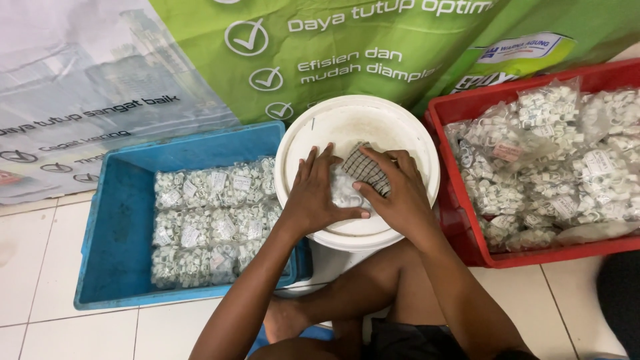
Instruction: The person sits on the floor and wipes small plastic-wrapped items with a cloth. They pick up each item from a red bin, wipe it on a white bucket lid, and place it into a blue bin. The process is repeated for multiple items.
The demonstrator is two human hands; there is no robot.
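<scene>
Two hands meet over upturned white plastic bucket (357,127): left hand (319,195) presses clear bag of white clips (343,190); right hand (399,193) grips checked cloth (365,170) directly beside.

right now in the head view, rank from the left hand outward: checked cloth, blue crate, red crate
1. Checked cloth, just right of the left hand on the white bucket lid, under the right hand.
2. Blue crate, to the left.
3. Red crate, far right, past the bucket.
</scene>
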